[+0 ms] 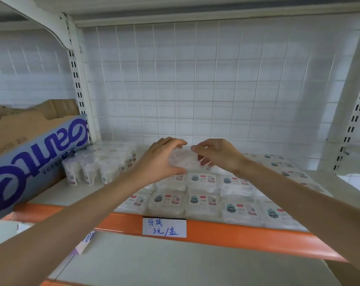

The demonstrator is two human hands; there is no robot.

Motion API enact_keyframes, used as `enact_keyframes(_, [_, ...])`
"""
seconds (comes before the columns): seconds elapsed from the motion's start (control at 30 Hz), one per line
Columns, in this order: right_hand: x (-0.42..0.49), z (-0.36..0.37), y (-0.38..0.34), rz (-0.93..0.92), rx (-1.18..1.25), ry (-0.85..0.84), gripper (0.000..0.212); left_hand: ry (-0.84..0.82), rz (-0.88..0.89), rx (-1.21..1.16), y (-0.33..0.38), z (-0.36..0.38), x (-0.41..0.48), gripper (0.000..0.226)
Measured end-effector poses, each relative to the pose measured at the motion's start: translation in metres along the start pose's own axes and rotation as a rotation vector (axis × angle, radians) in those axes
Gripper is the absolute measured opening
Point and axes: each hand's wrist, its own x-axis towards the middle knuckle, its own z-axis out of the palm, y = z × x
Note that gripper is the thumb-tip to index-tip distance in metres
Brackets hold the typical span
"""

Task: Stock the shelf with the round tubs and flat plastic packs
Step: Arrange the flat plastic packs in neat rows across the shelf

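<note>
Just above the back rows of stock, a clear plastic pack [180, 161] is held between both hands, over the middle of the shelf [59, 196]; blur hides whether it is a tub or a flat pack. The left hand [160, 159] curls round its left side, fingers over the top and thumb beneath. The right hand [218, 155] grips the right side with bent fingers. Below and in front of them, flat packs [203, 195] with printed labels lie in tidy rows, side by side, reaching the shelf's orange front rail [247, 236]. Left of the hands, round tubs [100, 164] stand upright in a tight cluster. A cardboard box [30, 162] with large blue lettering sits just beside the tubs. A handwritten price label [164, 228] hangs on the rail. Behind everything runs a white wire grid [195, 79], beside a slotted upright [78, 79].
</note>
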Motion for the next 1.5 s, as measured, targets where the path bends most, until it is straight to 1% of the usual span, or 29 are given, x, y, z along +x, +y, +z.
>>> enact_keyframes(0.07, [0.003,0.011,-0.005,0.046,0.074,-0.003,0.027,0.034,0.035,-0.005,-0.003,-0.001,-0.001,0.073])
enact_keyframes(0.13, [0.005,0.019,-0.007,0.09,0.175,-0.015,0.03,0.067,0.059,-0.019,-0.01,-0.003,-0.003,0.072])
enact_keyframes(0.23, [0.004,0.028,-0.006,0.102,0.312,-0.009,0.027,0.055,0.042,-0.058,-0.017,-0.007,-0.007,0.078])
enact_keyframes(0.3, [0.002,0.031,-0.006,0.095,0.345,0.021,0.025,0.059,-0.041,-0.147,-0.017,-0.01,-0.011,0.082])
enact_keyframes(0.33, [0.001,0.032,-0.006,0.094,0.36,0.039,0.027,0.076,-0.109,-0.194,-0.016,-0.013,-0.013,0.079])
enact_keyframes(0.4, [0.0,0.034,-0.005,0.097,0.397,0.072,0.034,0.08,-0.261,-0.267,-0.016,-0.02,-0.015,0.059])
enact_keyframes(0.43, [-0.001,0.035,-0.005,0.095,0.413,0.087,0.037,0.059,-0.354,-0.32,-0.017,-0.023,-0.016,0.055])
enact_keyframes(0.47, [-0.003,0.036,-0.005,0.084,0.419,0.101,0.037,0.025,-0.456,-0.383,-0.019,-0.028,-0.017,0.057])
enact_keyframes(0.5, [-0.004,0.037,-0.005,0.063,0.413,0.112,0.036,-0.021,-0.563,-0.453,-0.021,-0.031,-0.017,0.065])
enact_keyframes(0.57, [-0.008,0.04,-0.006,0.008,0.399,0.126,0.034,-0.144,-0.716,-0.593,-0.024,-0.038,-0.019,0.069])
enact_keyframes(0.67, [-0.012,0.047,-0.009,-0.081,0.407,0.124,0.031,-0.279,-0.795,-0.784,-0.019,-0.042,-0.023,0.066])
enact_keyframes(0.77, [-0.015,0.052,-0.013,-0.168,0.418,0.143,0.03,-0.271,-0.834,-1.005,-0.015,-0.044,-0.024,0.061])
enact_keyframes(0.93, [-0.016,0.058,-0.009,-0.243,0.359,0.16,0.032,-0.121,-0.836,-1.318,-0.017,-0.047,-0.026,0.039])
enact_keyframes(1.03, [-0.018,0.059,-0.01,-0.21,0.293,0.135,0.032,-0.041,-0.786,-1.383,-0.019,-0.046,-0.029,0.024])
enact_keyframes(1.1, [-0.02,0.058,-0.012,-0.164,0.356,0.085,0.03,-0.037,-0.711,-1.349,-0.02,-0.046,-0.031,0.02])
enact_keyframes(1.23, [-0.015,0.055,-0.017,-0.01,0.399,0.114,0.034,-0.095,-0.617,-1.225,-0.021,-0.042,-0.036,0.036])
enact_keyframes(1.3, [-0.01,0.051,-0.021,0.091,0.439,0.074,0.038,-0.13,-0.582,-1.155,-0.019,-0.039,-0.037,0.041])
enact_keyframes(1.33, [-0.009,0.049,-0.023,0.116,0.433,0.034,0.037,-0.144,-0.561,-1.13,-0.017,-0.038,-0.038,0.041])
enact_keyframes(1.43, [-0.009,0.049,-0.025,0.115,0.305,-0.056,0.029,-0.135,-0.528,-1.072,-0.011,-0.038,-0.038,0.039])
enact_keyframes(1.5, [-0.01,0.052,-0.024,0.126,0.324,-0.055,0.028,-0.116,-0.524,-1.03,-0.012,-0.037,-0.038,0.037])
